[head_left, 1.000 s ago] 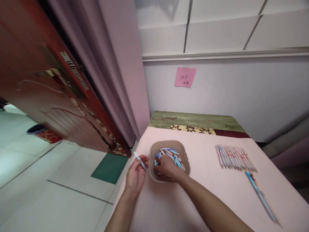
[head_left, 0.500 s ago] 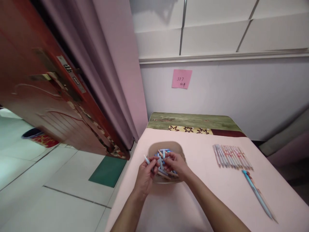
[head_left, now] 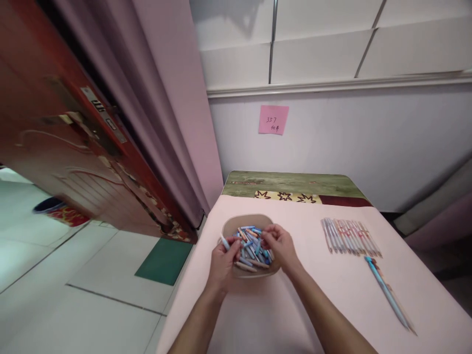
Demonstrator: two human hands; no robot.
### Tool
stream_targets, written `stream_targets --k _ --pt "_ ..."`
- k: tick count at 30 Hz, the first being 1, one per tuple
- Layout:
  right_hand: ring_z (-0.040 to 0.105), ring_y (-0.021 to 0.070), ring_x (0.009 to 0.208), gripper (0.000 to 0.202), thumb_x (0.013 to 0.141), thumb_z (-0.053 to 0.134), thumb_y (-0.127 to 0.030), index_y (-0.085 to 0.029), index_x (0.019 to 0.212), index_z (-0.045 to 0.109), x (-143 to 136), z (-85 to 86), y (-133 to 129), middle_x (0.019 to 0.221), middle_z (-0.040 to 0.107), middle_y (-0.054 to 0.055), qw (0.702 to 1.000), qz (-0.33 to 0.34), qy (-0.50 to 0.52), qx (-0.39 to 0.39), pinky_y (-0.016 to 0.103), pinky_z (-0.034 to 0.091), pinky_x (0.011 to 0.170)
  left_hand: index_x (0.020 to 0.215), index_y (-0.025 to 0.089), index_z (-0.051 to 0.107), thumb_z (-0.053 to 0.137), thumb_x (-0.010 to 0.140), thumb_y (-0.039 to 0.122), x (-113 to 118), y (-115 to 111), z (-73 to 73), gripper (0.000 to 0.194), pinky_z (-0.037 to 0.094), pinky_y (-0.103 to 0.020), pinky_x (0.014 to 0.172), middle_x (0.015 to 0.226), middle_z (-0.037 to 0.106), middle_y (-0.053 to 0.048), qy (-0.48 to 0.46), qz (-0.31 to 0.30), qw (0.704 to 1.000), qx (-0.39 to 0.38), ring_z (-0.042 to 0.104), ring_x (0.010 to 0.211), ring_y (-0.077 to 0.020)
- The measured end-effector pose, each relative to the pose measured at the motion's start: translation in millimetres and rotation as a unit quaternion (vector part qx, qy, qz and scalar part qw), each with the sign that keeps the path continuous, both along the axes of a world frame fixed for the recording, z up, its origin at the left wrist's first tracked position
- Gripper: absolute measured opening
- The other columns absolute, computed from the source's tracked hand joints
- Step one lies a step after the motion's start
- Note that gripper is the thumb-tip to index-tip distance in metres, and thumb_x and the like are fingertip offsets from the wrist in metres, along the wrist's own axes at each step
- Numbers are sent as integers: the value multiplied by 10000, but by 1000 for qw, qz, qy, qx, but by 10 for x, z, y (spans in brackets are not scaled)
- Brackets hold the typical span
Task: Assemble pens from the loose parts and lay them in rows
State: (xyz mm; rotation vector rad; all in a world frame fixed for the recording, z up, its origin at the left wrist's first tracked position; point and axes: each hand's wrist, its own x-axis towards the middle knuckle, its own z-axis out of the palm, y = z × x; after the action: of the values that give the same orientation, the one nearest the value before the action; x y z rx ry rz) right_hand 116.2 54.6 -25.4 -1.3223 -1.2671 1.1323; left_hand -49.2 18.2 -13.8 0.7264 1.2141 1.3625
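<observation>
A beige tub (head_left: 229, 225) full of loose blue, orange and grey pen parts (head_left: 252, 248) stands on the pink-covered table. Over its left side, my left hand (head_left: 223, 258) is closed around a light blue pen barrel (head_left: 225, 243), whose pale tip points up and left. My right hand (head_left: 282, 248) hovers at the tub's right rim, fingers pinched around a small blue pen part (head_left: 258, 245); its exact kind is too small to tell.
A neat row of pens (head_left: 352, 237) lies at the table's right. Nearer me rest a blue pen (head_left: 387, 291) and a brownish one side by side. A pink note (head_left: 273, 119) is stuck on the wall. A red door (head_left: 73, 147) stands to the left.
My right hand has drawn away from my left hand, to the right, uncovering more of the tub's contents. The left hand keeps its hold on the pen barrel. The view has shifted slightly.
</observation>
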Motion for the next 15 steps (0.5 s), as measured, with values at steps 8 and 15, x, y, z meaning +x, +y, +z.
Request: stream_targets --k 8,15 --pt "640 187 682 101 719 586 -211 -206 704 686 186 30 212 683 695 39 950 79 -300 29 267 452 668 828 130 662 779 612 327 -310 -10 98 315 314 -183 486 670 608 -7 -3 74 997 14 437 508 -47" --pt "659 229 875 237 774 540 -113 -190 902 724 -409 -82 257 977 708 124 858 201 -471 38 272 445 735 821 126 668 771 625 348 -318 -61 150 313 308 -204 492 660 607 -10 24 55 998 22 436 501 -58"
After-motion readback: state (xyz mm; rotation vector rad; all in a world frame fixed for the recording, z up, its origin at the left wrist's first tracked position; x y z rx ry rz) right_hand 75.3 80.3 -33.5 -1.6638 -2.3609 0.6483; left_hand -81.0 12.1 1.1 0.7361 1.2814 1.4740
